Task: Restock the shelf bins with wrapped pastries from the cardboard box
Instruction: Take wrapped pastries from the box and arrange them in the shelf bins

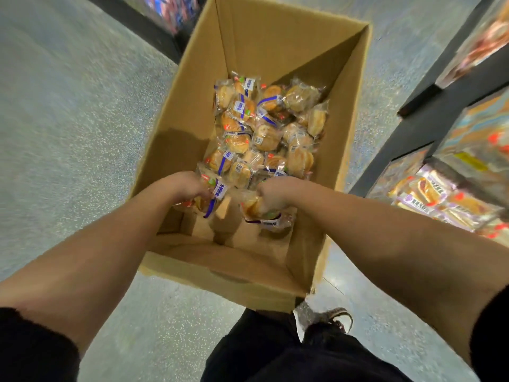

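Pastries (264,125) are heaped in the far half of the box (275,42), which stands on the floor (68,128). The left hand (190,187) is reached down into the box, fingers curled round a pastry pack (210,198). The right hand (271,195) is likewise lowered, gripping another pack (261,213) beneath it. Shelf bins (446,194) are seen at the right.

Open brown corrugated cardboard box (275,42): matt, smooth walls. Round golden pastries in clear glossy plastic wrappers (264,128), crinkled, catching light. Pale speckled floor (68,106): faint sheen, possibly polished stone. Black sleeve cuffs (33,343): soft matt cloth.
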### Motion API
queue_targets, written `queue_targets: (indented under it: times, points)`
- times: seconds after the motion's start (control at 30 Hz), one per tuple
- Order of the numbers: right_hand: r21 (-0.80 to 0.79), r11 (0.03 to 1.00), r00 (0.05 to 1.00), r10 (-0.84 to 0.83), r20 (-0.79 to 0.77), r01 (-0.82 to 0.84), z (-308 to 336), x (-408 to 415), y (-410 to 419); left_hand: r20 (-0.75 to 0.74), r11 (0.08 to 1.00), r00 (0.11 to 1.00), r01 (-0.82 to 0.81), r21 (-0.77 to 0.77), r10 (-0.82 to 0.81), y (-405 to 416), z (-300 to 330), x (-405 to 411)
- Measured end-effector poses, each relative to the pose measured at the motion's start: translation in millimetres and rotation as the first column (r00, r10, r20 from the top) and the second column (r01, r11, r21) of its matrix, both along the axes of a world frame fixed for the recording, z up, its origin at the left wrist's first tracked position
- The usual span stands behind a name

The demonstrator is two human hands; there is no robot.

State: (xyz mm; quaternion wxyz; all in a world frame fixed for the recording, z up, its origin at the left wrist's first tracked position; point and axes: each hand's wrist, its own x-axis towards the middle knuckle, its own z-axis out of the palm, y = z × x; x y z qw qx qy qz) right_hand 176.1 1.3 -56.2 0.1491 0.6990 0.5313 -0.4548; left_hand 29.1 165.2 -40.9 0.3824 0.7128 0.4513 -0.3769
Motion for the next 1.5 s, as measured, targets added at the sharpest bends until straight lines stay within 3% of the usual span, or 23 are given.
queue_targets:
  times: [0.13, 0.23, 0.3, 0.43, 0.53, 0.7, 0.9, 1.07, 1.23, 1.5]
  points:
    - [0.127, 0.921, 0.926, -0.352, -0.136, 0.369, 57, 38, -46, 0.111, 0.996, 0.992, -0.067, 0.050, 0.061, -17, 42, 20]
    - [0.221, 0.727, 0.755, -0.587, -0.291, 0.651, 96, 63, -110, 0.271, 0.990, 0.956, -0.134, 0.053, 0.115, -65, 92, 50]
    - [0.217, 0.555, 0.589, -0.686, -0.427, 0.803, 118, 76, -166, 0.346, 0.988, 0.932, -0.142, 0.058, 0.113, -101, 113, 71]
    - [0.140, 0.242, 0.274, -0.719, -0.638, 0.960, 137, 96, -288, 0.491, 0.997, 0.871, -0.018, 0.078, -0.022, -192, 147, 114]
    - [0.056, 0.002, 0.044, -0.650, -0.759, 0.998, 141, 98, -389, 0.551, 0.995, 0.829, 0.065, 0.082, -0.099, -284, 169, 146]
    - [-0.038, -0.236, -0.156, -0.506, -0.848, 0.971, 148, 93, -552, 0.594, 0.978, 0.778, 0.188, 0.087, -0.203, -447, 181, 184]
    - [-0.046, -0.414, -0.245, -0.444, -0.862, 0.909, 164, 82, -732, 0.613, 0.916, 0.696, 0.382, 0.123, -0.373, -624, 193, 224]
    - [-0.010, -0.535, -0.277, -0.423, -0.863, 0.845, 174, 69, -843, 0.575, 0.783, 0.571, 0.581, 0.222, -0.586, -747, 203, 258]
    - [0.120, -0.597, -0.253, -0.501, -0.828, 0.793, 189, 56, -924, 0.550, 0.641, 0.425, 0.711, 0.288, -0.719, -852, 210, 288]
    - [0.309, -0.665, -0.372, -0.676, -0.636, 0.680, 191, 63, -1050, 0.491, 0.406, 0.167, 0.805, 0.433, -0.855, -982, 201, 345]
